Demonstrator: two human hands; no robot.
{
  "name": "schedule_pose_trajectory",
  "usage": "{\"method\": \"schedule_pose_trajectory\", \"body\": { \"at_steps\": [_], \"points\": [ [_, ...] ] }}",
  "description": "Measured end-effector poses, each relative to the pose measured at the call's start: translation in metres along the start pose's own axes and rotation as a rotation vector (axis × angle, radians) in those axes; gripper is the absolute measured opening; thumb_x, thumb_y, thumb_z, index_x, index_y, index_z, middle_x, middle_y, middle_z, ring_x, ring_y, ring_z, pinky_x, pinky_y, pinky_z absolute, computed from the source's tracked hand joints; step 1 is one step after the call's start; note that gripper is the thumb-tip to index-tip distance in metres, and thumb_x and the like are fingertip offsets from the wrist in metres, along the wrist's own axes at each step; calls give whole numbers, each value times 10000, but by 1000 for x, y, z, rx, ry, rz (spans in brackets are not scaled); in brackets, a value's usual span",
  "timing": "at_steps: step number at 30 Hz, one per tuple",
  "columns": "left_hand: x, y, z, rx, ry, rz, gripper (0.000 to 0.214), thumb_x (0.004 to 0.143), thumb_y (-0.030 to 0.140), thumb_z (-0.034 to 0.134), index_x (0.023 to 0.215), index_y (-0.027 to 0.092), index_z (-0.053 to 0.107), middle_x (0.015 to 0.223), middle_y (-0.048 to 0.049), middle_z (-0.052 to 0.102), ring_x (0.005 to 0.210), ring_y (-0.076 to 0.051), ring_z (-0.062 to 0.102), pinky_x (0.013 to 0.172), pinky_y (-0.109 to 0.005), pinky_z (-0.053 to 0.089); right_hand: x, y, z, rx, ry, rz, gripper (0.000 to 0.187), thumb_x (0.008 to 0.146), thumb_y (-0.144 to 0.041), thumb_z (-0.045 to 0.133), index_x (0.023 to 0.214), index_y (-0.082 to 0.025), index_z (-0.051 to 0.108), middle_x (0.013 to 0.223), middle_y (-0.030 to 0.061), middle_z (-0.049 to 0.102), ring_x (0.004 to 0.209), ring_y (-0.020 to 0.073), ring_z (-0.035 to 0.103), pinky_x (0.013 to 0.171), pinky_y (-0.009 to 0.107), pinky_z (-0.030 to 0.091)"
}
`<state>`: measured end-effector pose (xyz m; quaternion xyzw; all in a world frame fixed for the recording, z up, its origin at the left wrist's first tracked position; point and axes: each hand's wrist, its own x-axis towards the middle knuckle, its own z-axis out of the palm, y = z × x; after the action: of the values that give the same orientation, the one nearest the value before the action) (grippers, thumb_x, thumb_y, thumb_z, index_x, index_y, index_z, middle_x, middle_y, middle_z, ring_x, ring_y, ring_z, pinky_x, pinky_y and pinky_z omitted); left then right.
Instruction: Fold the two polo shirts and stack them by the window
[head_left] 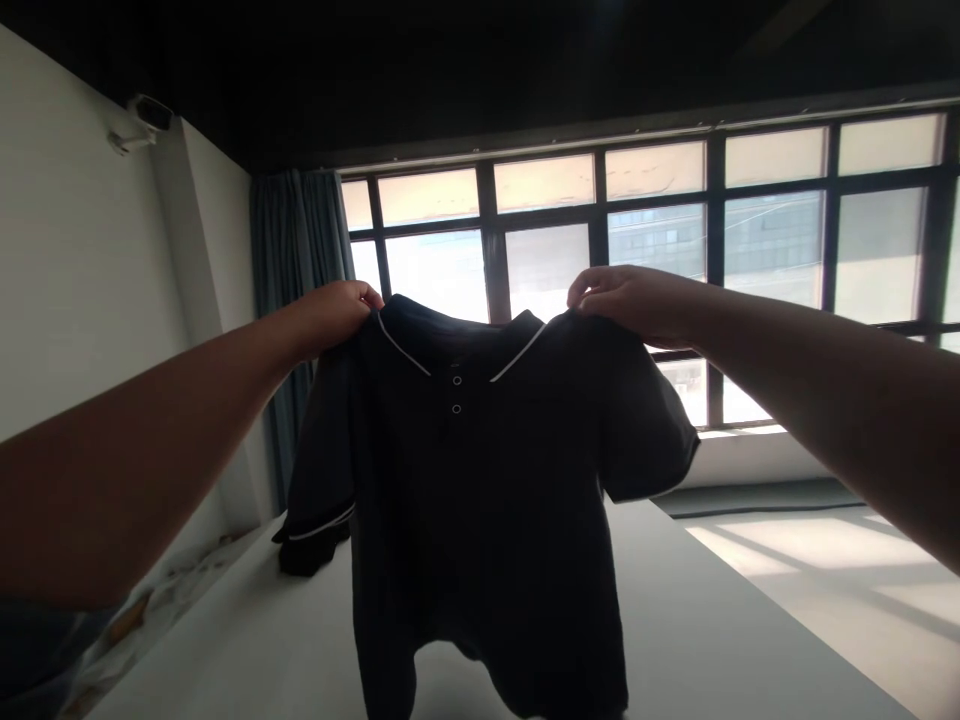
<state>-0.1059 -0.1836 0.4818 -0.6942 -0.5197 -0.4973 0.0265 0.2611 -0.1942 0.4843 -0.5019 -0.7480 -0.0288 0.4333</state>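
A dark polo shirt (480,500) hangs upright between my hands, its front with two buttons turned toward me. Thin white lines edge its collar and sleeve hems. My left hand (341,310) pinches the shoulder beside the collar on the left. On the other side, my right hand (619,298) grips the opposite shoulder. The lower hem is uneven, and parts of it hang near the white table (690,620); whether it touches cannot be made out. Behind the left sleeve, a small dark cloth bundle (311,555) lies on the table.
Large dark-framed windows (547,265) fill the far wall, with a blue-grey curtain (296,225) at their left end. A camera (150,112) is mounted high on the left wall. Crumpled pale material (169,600) lies along the table's left side. Sunlit floor (847,560) stretches to the right.
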Motion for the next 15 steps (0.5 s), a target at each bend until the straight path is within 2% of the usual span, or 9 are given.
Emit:
{"method": "schedule_pose_trajectory", "body": {
  "at_steps": [4,7,9,11,15],
  "points": [
    [-10,-3,-10,51,-93,102,200,810,359,608,901,203,693,836,-54,719,763,-239,673,635,-312,513,-8,-9,-11,48,-129,89,186,891,-295,719,1049,-199,737,946,78,714,858,189,694,820,327,600],
    [-18,-11,-21,112,-211,166,363,900,509,597,1008,190,733,958,-54,759,882,-241,697,729,-311,562,-14,-9,-22,1,-205,81,161,915,-195,670,1061,-144,715,1031,97,715,881,145,683,890,306,567],
    [-23,-14,-25,103,-258,146,459,917,589,602,1105,191,730,1030,-51,772,926,-238,705,780,-320,583,-16,-8,-27,-6,-220,66,151,929,-171,643,1069,-129,679,1015,100,702,851,124,667,856,285,551],
    [-27,-15,-27,49,-286,127,456,941,582,595,1139,190,716,1034,-44,776,913,-222,712,803,-324,592,-16,-8,-28,1,-194,54,138,921,-160,646,1057,-147,630,971,78,681,795,108,642,772,255,531],
    [-27,-18,-27,-134,-323,153,421,982,559,558,1066,173,704,917,-36,756,799,-177,696,760,-307,598,-17,-9,-27,61,-174,-5,121,911,-129,619,944,-181,515,853,16,611,676,66,560,628,192,442]
  ]
}}
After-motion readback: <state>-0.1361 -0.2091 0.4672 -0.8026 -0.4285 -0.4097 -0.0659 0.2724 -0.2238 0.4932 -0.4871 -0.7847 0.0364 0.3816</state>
